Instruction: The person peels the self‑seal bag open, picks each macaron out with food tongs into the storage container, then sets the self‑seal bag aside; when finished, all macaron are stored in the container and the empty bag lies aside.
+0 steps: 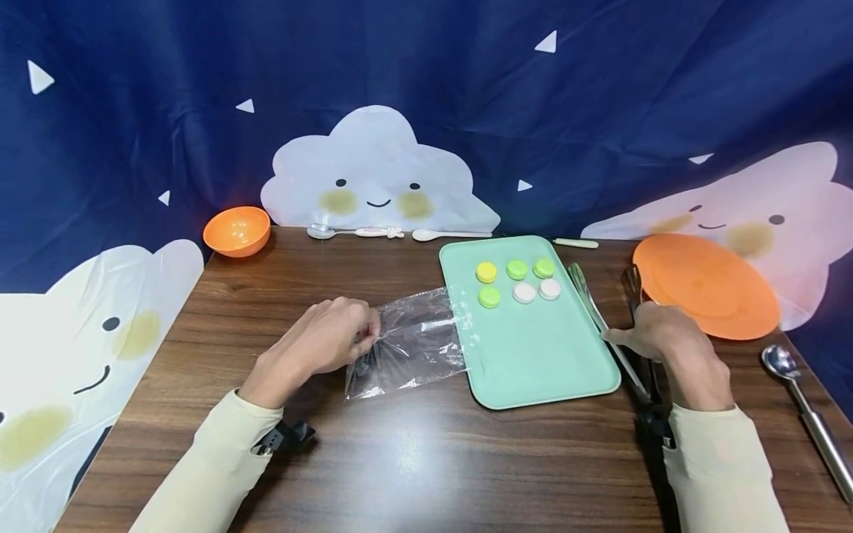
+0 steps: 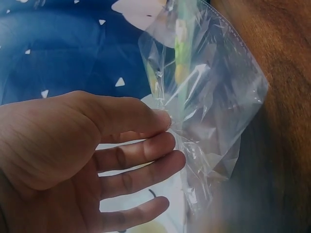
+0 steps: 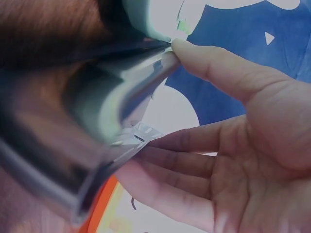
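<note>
Pinching, left hand (image 1: 318, 342): clear bag (image 1: 408, 342) is nipped at its left edge, overlapping tray (image 1: 533, 348).
Tray discs: six counted — three green, two white, one yellow.
Right hand (image 1: 656, 333): tongs (image 1: 603, 323) are gripped beside the tray's right rim.

Open brown counter (image 1: 413, 459) runs along the near edge, between the two sleeves and in front of the green tray (image 1: 533, 363), leaving a wide lane there. The left side, from the orange bowl (image 1: 236, 230) down toward the left hand (image 1: 320, 340), is bare wood too. The middle is blocked by the clear plastic bag (image 1: 413, 340), whose edge overlaps the tray. On the right, tongs (image 1: 603, 326) beside the tray, the orange plate (image 1: 706, 285) and a metal scoop (image 1: 809, 418) crowd the passage around the right hand (image 1: 660, 337). Spoons (image 1: 353, 232) line the far edge.
</note>
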